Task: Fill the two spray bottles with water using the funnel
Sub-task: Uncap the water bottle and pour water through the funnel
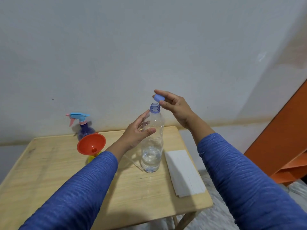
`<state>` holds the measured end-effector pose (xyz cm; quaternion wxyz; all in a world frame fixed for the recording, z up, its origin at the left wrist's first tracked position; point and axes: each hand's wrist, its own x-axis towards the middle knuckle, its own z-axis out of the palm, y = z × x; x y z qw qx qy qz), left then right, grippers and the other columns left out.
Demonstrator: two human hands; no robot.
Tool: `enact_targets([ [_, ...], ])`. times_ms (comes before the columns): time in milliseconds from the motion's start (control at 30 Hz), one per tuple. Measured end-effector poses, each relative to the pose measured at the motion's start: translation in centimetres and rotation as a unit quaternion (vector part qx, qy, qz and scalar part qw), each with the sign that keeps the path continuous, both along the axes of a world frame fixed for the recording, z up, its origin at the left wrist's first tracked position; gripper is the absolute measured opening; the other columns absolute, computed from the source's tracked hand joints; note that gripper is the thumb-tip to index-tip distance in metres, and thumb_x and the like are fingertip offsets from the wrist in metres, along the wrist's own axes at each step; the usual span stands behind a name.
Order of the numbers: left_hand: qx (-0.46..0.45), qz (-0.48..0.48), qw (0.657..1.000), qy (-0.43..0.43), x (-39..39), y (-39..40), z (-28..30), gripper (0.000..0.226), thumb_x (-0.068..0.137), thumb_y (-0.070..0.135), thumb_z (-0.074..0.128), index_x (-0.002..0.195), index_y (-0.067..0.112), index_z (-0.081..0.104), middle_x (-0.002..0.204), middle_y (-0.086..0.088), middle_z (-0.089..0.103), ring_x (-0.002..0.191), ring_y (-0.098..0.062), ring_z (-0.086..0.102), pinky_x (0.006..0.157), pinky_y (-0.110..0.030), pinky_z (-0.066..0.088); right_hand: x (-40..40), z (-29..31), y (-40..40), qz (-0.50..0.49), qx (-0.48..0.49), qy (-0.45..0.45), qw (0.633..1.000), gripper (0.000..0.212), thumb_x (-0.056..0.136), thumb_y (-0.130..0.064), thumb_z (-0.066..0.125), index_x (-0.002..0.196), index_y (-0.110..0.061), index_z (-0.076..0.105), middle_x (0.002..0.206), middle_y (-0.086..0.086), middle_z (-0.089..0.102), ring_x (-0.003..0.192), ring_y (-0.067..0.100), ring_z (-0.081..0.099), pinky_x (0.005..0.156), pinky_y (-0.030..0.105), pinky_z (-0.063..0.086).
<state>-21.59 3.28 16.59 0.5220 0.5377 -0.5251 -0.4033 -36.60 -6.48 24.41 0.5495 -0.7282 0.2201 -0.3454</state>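
2 sleeves [79, 188], 1 water bottle [152, 146], 1 funnel [91, 146]

A plain room in a home, by the look of it: a small wooden folding bench [49, 165] against a bare, scuffed white wall [132, 47], orange furniture [285, 130] at the right, pale textured carpet [214, 216] underfoot.

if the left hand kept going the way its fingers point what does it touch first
Most likely the water bottle: the left hand is open right beside its upper body, fingers aimed at it. Whether they touch already is unclear.
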Motion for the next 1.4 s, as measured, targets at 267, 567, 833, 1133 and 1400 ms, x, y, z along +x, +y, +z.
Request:
enact_targets([
  [267, -0.028, 0.053, 0.997, 0.047, -1.4, 0.6, -1.5, 0.077, 0.078, 0.028, 0.066, 0.143, 0.038, 0.025, 0.149, 0.009, 0.035, 0.127, -0.003, 0.044, 0.095, -0.008, 0.041, -3.4, -9.8, 0.0, -0.212, 0.060, 0.059, 0.974, 0.040, 0.081, -0.017, 0.071, 0.120, -0.019, 0.063, 0.118, -0.005, 0.063, 0.115, 0.010, 0.056, 0.094, 0.022, 0.044],
  [567, -0.032, 0.089, 0.994, 0.057, -2.2, 0.7, -2.0, 0.070, 0.076, 0.029, 0.062, 0.134, 0.044, 0.026, 0.141, 0.010, 0.042, 0.124, 0.000, 0.048, 0.106, -0.018, 0.036, -8.3, -24.1, 2.2, -0.259, 0.116, 0.232, 0.930, 0.040, 0.080, -0.025, 0.072, 0.119, -0.021, 0.063, 0.137, 0.000, 0.051, 0.140, 0.019, 0.027, 0.108, 0.029, 0.024],
  [833, -0.030, 0.104, 0.993, 0.056, -2.2, 0.6, -2.3, 0.074, 0.075, 0.030, 0.061, 0.140, 0.038, 0.026, 0.134, 0.008, 0.048, 0.124, -0.005, 0.049, 0.092, -0.010, 0.043, -8.2, -26.8, 2.4, -0.251, 0.006, 0.362, 0.898, 0.054, 0.083, -0.032, 0.068, 0.134, -0.023, 0.050, 0.146, 0.000, 0.042, 0.143, 0.022, 0.021, 0.112, 0.036, 0.021],
  [1133, -0.028, 0.093, 0.993, 0.059, -2.3, 0.7, -2.2, 0.074, 0.077, 0.034, 0.062, 0.138, 0.042, 0.022, 0.138, 0.009, 0.044, 0.126, -0.002, 0.045, 0.089, -0.006, 0.042, -2.3, -15.7, 3.6, -0.128, 0.008, 0.047, 0.991, 0.111, 0.066, -0.036, 0.082, 0.141, -0.054, 0.003, 0.150, -0.008, 0.030, 0.134, 0.002, 0.034, 0.098, 0.009, 0.030],
  [1400, -0.028, 0.162, 0.985, 0.046, -3.1, 3.7, -3.5, 0.071, 0.085, 0.023, 0.059, 0.145, 0.032, 0.021, 0.148, 0.003, 0.035, 0.135, -0.004, 0.033, 0.111, -0.023, 0.031, 2.2, -13.1, 3.7, -0.142, -0.062, 0.063, 0.986, 0.119, 0.065, -0.036, 0.084, 0.139, -0.055, -0.008, 0.129, -0.003, 0.052, 0.120, 0.002, 0.049, 0.091, 0.008, 0.033],
])
